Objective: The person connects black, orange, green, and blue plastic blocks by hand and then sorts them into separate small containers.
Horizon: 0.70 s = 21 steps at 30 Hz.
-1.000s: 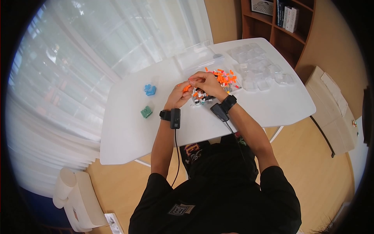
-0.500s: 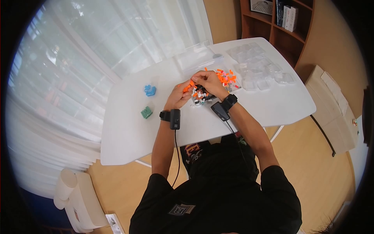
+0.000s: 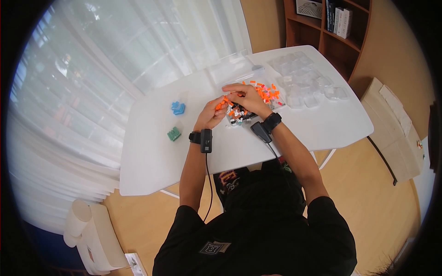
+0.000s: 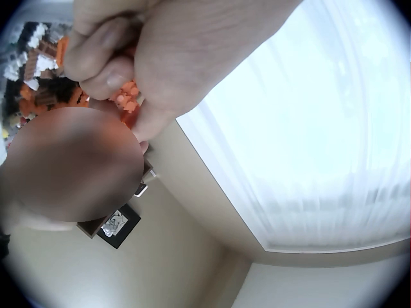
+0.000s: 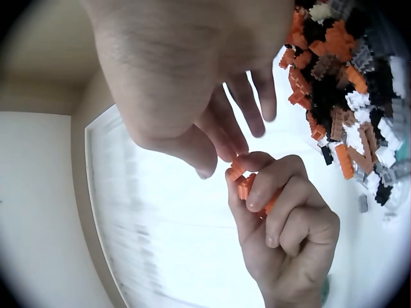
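Observation:
Curled fingers of the left hand point(image 3: 211, 116) grip some small orange building bricks point(image 5: 245, 187), which stick out between thumb and forefinger. Part of them is hidden inside the fist. Right beside it, the right hand point(image 3: 249, 99) has its fingers stretched out, with the thumb apart from them. In the right wrist view its fingertips point(image 5: 236, 149) come right at the top orange brick. Below both hands, a heap of loose bricks point(image 5: 337, 96) in orange, black, white, brown and grey lies in a clear tray.
On the white table point(image 3: 152, 161), a blue brick build point(image 3: 177, 108) and a green one point(image 3: 173, 134) stand to the left. Several clear plastic containers point(image 3: 311, 83) are grouped at the right back. A sheer curtain point(image 3: 115, 55) hangs behind the table.
The right hand's fingers have straightened and its thumb has come away from the orange bricks. The left hand stays in place, still holding them.

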Each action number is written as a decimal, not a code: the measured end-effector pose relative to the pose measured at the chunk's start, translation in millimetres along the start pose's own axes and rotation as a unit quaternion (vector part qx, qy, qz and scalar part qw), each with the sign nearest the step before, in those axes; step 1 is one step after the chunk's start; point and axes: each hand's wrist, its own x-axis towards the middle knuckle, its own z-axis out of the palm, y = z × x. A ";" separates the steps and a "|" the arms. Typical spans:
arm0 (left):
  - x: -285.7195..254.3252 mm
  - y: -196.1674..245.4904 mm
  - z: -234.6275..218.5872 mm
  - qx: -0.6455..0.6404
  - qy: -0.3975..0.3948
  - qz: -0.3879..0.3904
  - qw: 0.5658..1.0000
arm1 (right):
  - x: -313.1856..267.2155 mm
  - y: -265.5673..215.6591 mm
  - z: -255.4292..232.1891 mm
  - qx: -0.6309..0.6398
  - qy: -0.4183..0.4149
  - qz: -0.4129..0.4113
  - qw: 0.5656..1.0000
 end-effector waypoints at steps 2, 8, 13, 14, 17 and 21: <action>0.0 0.1 0.5 0.003 -0.002 -0.006 1.000 | -1.1 -2.4 3.0 0.011 -0.025 0.023 0.999; 1.5 -1.5 -0.3 0.017 0.003 -0.005 1.000 | 1.1 1.4 2.7 0.034 -0.053 0.059 0.996; 2.5 -1.9 -0.5 0.030 0.011 0.006 0.999 | -0.5 4.7 7.8 0.015 -0.023 0.015 1.000; 1.7 -1.4 -0.5 0.030 0.012 0.007 0.999 | -0.3 4.3 7.6 -0.003 -0.016 -0.013 1.000; 0.3 -0.7 0.2 0.039 0.030 0.017 0.999 | -0.8 1.7 4.3 -0.034 -0.018 -0.030 0.999; -0.2 -1.1 0.3 0.054 0.040 0.030 0.997 | -1.5 -2.0 3.2 -0.052 -0.014 -0.050 0.997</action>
